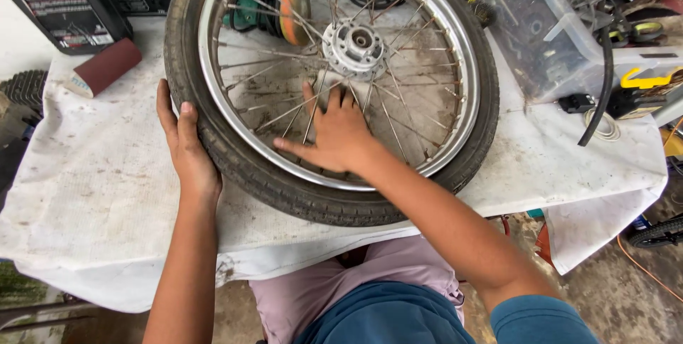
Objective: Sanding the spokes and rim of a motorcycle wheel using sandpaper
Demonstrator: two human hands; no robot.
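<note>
Head view: right hand (pixel 333 133) lies nearest, fingers spread flat on the spokes (pixel 398 113), gripping nothing. Left hand (pixel 186 146) rests open against the tyre (pixel 235 162). Wheel (pixel 331 81) lies flat on the cloth-covered table (pixel 92 187), hub (pixel 353 45) axis pointing up. Tyre is mounted on the rim (pixel 455 52); progress is otherwise unclear.

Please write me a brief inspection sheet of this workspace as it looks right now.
Surface: table under a stained white cloth.
Job's things: spoked wheel with tyre lying flat; hub at centre.
Clutter: dark jug, sandpaper roll, clear plastic bin, orange-padded tool behind the spokes.
Hands: left hand flat against the tyre's outer edge; right hand spread on the spokes.
Cables: black hose; orange cord on the floor.
Surroundings: concrete floor, another tyre.
</note>
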